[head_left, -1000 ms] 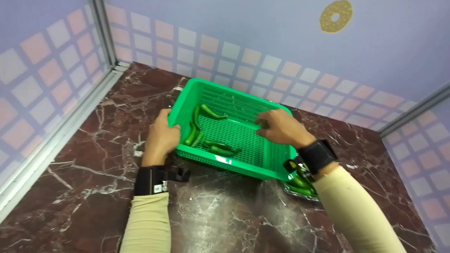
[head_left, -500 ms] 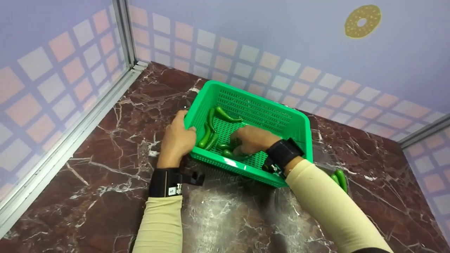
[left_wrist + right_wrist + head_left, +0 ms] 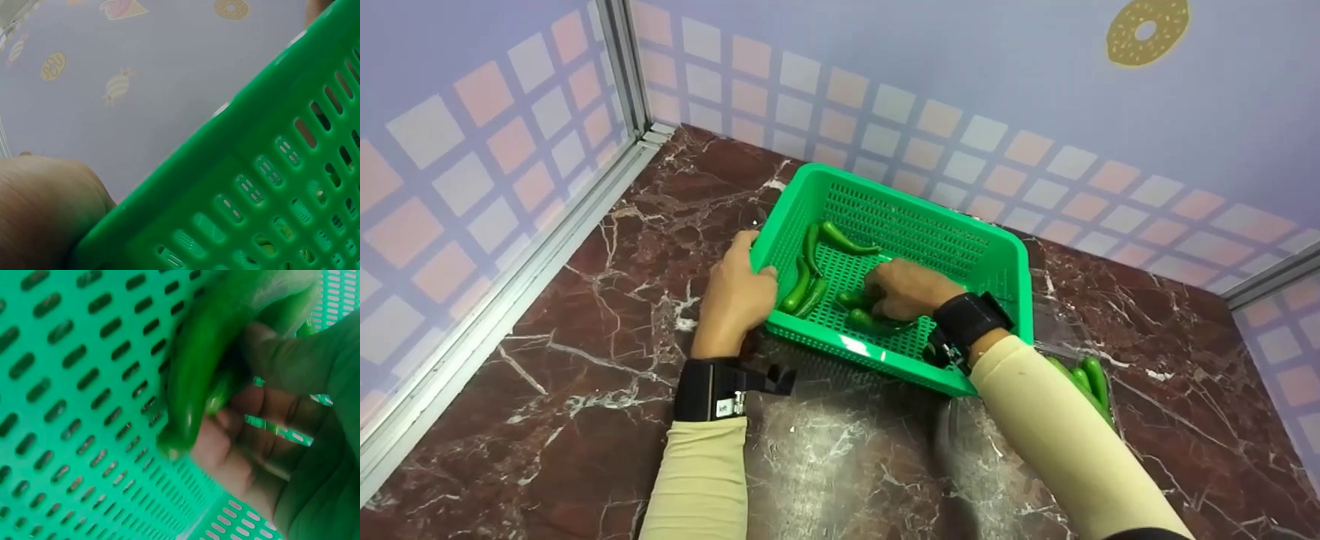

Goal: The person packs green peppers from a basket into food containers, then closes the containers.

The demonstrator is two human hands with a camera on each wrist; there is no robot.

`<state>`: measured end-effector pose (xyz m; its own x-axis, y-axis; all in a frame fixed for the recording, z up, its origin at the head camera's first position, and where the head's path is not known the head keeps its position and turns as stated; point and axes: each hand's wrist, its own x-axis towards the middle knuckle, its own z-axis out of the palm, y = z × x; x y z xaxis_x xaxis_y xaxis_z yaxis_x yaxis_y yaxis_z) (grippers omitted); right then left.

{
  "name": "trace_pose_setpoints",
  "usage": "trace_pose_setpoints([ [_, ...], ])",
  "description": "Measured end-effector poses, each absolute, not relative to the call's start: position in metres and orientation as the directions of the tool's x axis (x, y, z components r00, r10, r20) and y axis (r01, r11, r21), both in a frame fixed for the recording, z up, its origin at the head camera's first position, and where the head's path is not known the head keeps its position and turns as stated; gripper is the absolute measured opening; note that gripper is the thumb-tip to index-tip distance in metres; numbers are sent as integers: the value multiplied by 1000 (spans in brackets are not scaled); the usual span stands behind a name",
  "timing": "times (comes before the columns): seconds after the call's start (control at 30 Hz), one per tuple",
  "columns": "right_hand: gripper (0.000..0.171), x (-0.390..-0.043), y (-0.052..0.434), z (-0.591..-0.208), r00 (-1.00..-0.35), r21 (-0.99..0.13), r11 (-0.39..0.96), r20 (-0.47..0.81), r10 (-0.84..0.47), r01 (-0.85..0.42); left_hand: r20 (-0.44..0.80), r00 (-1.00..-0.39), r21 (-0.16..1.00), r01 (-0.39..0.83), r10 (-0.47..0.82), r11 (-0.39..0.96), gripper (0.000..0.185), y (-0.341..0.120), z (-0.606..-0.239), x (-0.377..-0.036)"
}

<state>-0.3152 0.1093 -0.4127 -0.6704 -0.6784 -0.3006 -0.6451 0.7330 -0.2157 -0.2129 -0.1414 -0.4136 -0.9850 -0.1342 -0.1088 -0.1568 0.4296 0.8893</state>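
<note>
A green plastic basket point(image 3: 1012, 262) with slotted walls rests on the dark red marbled table. My left hand point(image 3: 735, 296) grips its left rim, also seen beside the rim point(image 3: 185, 163) in the left wrist view. Inside the basket, my right hand point(image 3: 911, 289) reaches down to the floor with curled fingers. It holds green chili peppers point(image 3: 194, 377) between thumb and fingers in the right wrist view; how many is hidden. Several other green chili peppers point(image 3: 795, 292) lie along the basket's left side, one point(image 3: 844, 240) nearer the back.
Beyond the basket's right end, more green chili peppers point(image 3: 1093, 382) lie in a clear tray, partly covered by my right sleeve point(image 3: 1057, 420). A tiled-pattern wall point(image 3: 930, 97) stands close behind the basket; another wall point(image 3: 480, 165) closes off the left.
My right hand has gone from above the basket's right end down and left to the peppers, and has taken hold there. My left hand keeps its grip on the rim.
</note>
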Motion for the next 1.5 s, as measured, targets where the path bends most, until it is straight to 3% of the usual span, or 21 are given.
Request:
trace_pose_setpoints([
  [0.13, 33, -314, 109, -410, -698, -209, 752, -282, -658, -625, -114, -984, 889, -164, -140, 427, 58, -142, -412, -213],
  [0.33, 14, -309, 108, -405, -731, -238, 754, -194, -655, -612, -111, -982, 888, -167, -153, 428, 57, -140, -413, -213],
  [0.47, 35, -307, 103, -404, -727, -254, 732, -132, -674, -632, -104, -981, 888, -164, -162, 429, 57, -140, -413, -213],
  [0.57, 53, -307, 100, -405, -717, -241, 735, -173, -675, -634, -97, -982, 888, -159, -161, 431, 57, -140, -414, -213],
  [0.7, 62, -307, 101, -409, -692, -204, 734, -246, -679, -648, -84, -983, 891, -147, -162, 430, 57, -141, -415, -213],
  [0.87, 57, -308, 99, -412, -668, -178, 710, -246, -703, -681, -70, -983, 893, -137, -169, 429, 56, -141, -417, -213],
  [1.1, 28, -307, 99, -411, -644, -165, 677, -214, -735, -718, -61, -981, 890, -137, -183, 436, 56, -139, -415, -214],
  [1.5, 20, -304, 99, -399, -627, -202, 661, -209, -750, -723, -73, -982, 888, -143, -171, 438, 55, -140, -414, -214],
])
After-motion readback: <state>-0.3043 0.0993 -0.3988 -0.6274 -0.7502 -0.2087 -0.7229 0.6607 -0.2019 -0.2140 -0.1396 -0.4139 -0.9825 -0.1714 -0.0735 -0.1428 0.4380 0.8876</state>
